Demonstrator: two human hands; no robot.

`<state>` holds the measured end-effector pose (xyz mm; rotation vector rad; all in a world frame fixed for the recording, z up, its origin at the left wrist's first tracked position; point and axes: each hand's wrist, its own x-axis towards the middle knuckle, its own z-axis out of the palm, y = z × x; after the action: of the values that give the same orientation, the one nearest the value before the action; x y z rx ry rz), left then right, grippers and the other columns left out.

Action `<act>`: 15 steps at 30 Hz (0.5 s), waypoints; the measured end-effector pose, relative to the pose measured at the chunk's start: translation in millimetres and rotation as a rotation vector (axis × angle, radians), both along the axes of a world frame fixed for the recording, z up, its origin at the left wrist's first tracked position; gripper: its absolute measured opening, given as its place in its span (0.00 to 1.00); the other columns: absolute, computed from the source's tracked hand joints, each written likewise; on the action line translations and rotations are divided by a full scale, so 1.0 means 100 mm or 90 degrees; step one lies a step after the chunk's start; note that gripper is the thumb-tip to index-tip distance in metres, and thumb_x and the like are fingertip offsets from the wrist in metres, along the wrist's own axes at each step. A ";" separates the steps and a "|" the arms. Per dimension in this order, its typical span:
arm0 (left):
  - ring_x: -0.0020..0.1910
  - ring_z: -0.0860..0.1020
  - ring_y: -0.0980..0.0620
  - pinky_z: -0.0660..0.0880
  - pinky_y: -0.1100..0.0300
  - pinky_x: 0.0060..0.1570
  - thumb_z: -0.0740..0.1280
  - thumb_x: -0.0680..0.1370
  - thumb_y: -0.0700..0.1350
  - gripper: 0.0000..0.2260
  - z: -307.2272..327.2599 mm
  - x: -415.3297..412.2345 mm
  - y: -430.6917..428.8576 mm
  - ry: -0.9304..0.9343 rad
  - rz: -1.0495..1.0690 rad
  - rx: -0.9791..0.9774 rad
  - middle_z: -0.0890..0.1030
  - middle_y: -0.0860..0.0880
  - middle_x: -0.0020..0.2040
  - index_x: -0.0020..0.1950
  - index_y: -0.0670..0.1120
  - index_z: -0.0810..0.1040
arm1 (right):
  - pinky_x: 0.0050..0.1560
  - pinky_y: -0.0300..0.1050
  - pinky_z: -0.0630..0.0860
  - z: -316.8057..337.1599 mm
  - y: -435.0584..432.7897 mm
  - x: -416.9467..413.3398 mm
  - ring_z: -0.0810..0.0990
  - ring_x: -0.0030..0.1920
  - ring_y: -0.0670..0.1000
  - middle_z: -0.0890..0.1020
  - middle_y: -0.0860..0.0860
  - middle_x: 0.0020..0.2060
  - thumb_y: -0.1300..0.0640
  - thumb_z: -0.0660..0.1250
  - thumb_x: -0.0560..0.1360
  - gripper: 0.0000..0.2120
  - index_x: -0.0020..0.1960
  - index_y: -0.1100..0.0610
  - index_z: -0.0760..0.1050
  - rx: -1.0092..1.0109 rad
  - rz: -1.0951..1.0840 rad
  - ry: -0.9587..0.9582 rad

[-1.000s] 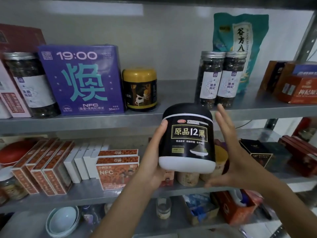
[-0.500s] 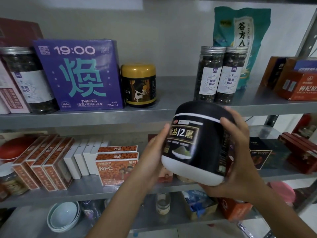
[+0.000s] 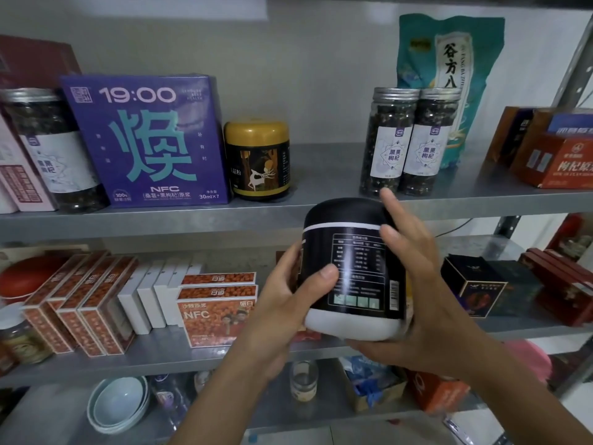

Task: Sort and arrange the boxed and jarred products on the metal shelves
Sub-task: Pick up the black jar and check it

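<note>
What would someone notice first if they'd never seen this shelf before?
First comes the black jar with a white base, held mid-frame in front of the shelves by the left hand and right hand, its back label facing the camera. Next, the big purple box on the upper shelf at left, and the teal pouch standing at upper right.

My left hand [image 3: 285, 306] up in front, thumb pressed on the black jar [image 3: 349, 252], fingers curled round its left side, my right hand [image 3: 426, 284] cupping the other side and base, index finger sticking up, both forearms angled up from below
</note>
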<state>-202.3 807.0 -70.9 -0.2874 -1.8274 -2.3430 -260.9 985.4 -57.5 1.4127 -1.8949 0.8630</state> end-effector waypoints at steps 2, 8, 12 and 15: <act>0.58 0.81 0.48 0.79 0.59 0.47 0.74 0.66 0.56 0.30 -0.02 0.02 -0.03 -0.027 0.012 0.028 0.82 0.48 0.59 0.67 0.55 0.75 | 0.73 0.66 0.57 -0.08 0.08 -0.02 0.49 0.78 0.65 0.48 0.62 0.78 0.39 0.75 0.69 0.51 0.79 0.49 0.46 -0.048 0.053 -0.075; 0.57 0.81 0.44 0.80 0.53 0.47 0.75 0.65 0.59 0.31 -0.01 0.08 -0.05 -0.071 -0.042 0.043 0.82 0.45 0.59 0.66 0.54 0.76 | 0.74 0.69 0.53 -0.21 0.22 -0.03 0.44 0.79 0.58 0.42 0.55 0.79 0.36 0.77 0.63 0.62 0.78 0.43 0.35 -0.050 0.100 -0.253; 0.55 0.82 0.48 0.80 0.55 0.50 0.78 0.62 0.64 0.29 -0.02 0.08 -0.08 -0.090 -0.110 0.090 0.83 0.46 0.56 0.59 0.53 0.82 | 0.71 0.70 0.61 -0.08 0.13 0.04 0.54 0.76 0.66 0.55 0.65 0.75 0.49 0.80 0.61 0.53 0.77 0.44 0.54 -0.093 0.086 -0.202; 0.54 0.82 0.52 0.79 0.59 0.51 0.75 0.68 0.60 0.23 -0.02 0.06 -0.13 -0.066 -0.182 0.114 0.84 0.49 0.54 0.58 0.50 0.82 | 0.62 0.74 0.67 0.00 0.07 0.11 0.59 0.71 0.72 0.59 0.73 0.67 0.59 0.80 0.49 0.50 0.68 0.52 0.62 -0.119 0.061 -0.159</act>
<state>-196.6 794.2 -73.2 -0.4356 -1.7000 -2.7425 -250.2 992.6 -57.3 1.3416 -1.8782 1.2792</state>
